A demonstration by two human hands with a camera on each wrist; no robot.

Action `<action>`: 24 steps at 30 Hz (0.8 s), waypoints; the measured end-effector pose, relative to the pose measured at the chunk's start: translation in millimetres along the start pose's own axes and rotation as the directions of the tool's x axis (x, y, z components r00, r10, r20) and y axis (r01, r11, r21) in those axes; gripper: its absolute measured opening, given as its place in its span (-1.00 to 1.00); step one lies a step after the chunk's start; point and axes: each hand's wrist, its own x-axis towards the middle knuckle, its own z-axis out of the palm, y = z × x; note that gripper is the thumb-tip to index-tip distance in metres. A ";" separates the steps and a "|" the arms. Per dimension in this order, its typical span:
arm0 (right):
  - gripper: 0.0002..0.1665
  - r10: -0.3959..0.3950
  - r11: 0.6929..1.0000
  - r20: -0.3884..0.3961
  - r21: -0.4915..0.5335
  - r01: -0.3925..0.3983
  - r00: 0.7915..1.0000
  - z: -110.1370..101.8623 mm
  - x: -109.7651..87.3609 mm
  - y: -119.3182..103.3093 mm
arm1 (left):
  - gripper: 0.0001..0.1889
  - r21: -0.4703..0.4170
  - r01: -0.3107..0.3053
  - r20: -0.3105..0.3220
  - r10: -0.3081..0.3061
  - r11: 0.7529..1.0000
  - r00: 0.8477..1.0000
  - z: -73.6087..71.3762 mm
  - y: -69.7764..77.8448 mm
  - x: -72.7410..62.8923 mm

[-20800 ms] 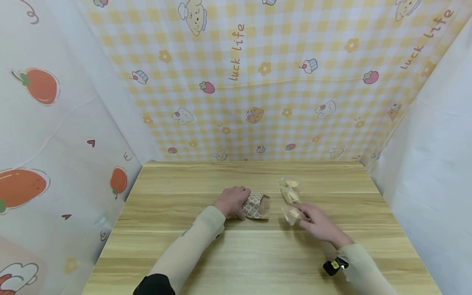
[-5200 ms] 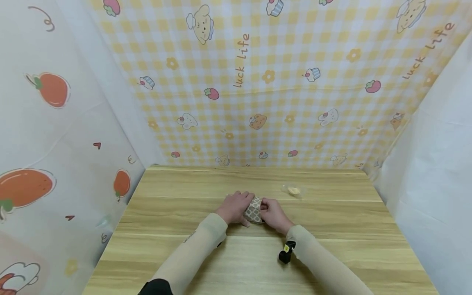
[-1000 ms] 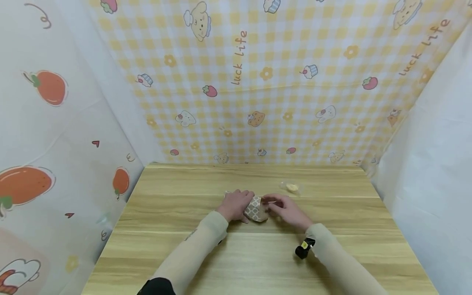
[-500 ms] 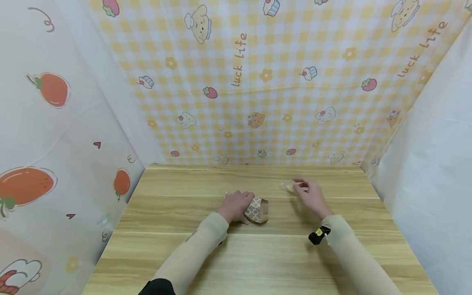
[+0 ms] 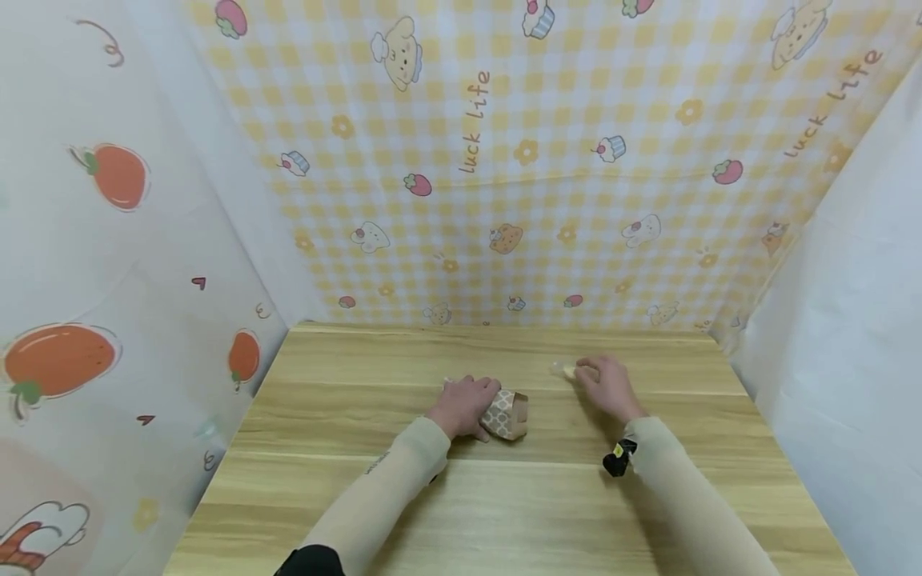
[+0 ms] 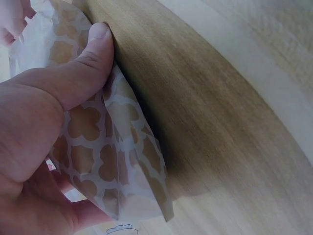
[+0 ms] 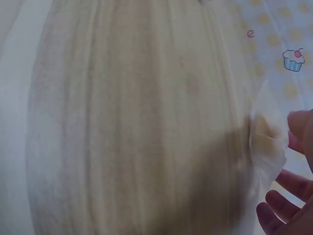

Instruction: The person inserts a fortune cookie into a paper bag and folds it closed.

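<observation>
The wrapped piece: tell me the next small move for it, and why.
Probably lift the wrapped piece toward the paper bag: the right hand has its fingers right at it, the left hand holds the bag, and the bag's open end faces the right hand's side.

From paper bag (image 5: 499,414) to wrapped packet (image 5: 568,372)

Has drawn the right hand (image 5: 608,388) away from the bag's mouth, where seen a second ago, and carried it across to the packet. Has covered more of the packet than half a second ago; hard to tell, with fingers partly hidden, whether pinching or merely touching. Has left the bag's mouth uncovered. Compared with some twenty seconds back, reduced from three packets to one in sight, with the bag rounder than before.
</observation>
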 end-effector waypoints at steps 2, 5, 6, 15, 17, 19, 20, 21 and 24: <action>-0.65 0.018 1.000 0.009 -0.008 -0.018 1.000 1.1 -2.6 0.5 | -0.07 -0.001 -0.005 -0.002 0.005 1.000 1.000 0.7 0.6 -0.3; -0.71 0.036 0.999 0.020 -0.024 -0.035 0.999 1.1 -5.0 0.4 | -0.08 -0.004 -0.007 -0.003 0.007 1.000 1.000 0.7 1.3 -1.0; -0.73 0.041 0.999 0.023 -0.032 -0.040 0.999 1.0 -5.2 0.4 | -0.08 -0.005 -0.005 -0.005 0.005 1.000 1.000 0.7 1.4 -1.0; -0.72 0.096 0.993 0.111 -0.074 -0.088 0.989 -3.7 -8.1 -2.9 | -0.08 0.000 0.005 -0.005 -0.005 1.000 1.000 2.7 1.0 0.0; -0.74 0.094 0.992 0.103 -0.094 -0.085 0.990 -5.5 -9.1 -4.9 | -0.08 -0.003 0.006 -0.004 -0.006 1.000 1.000 3.2 0.8 0.3; -0.74 0.085 0.991 0.100 -0.110 -0.074 0.991 -7.2 -10.2 -6.6 | -0.07 -0.005 0.007 -0.004 -0.007 1.000 1.000 3.4 0.7 0.6; -0.73 0.079 0.991 0.104 -0.112 -0.067 0.991 -8.0 -10.9 -7.4 | -0.07 -0.005 0.007 -0.004 -0.007 1.000 1.000 3.4 0.7 0.7; -0.72 0.077 0.991 0.106 -0.116 -0.064 0.991 -8.7 -11.4 -7.8 | -0.07 -0.006 0.008 -0.005 -0.008 1.000 1.000 3.5 0.6 0.8; -0.69 0.064 0.994 0.120 -0.100 -0.052 0.991 -10.1 -13.0 -8.1 | -0.07 -0.003 0.008 -0.009 -0.008 1.000 1.000 3.7 0.4 1.3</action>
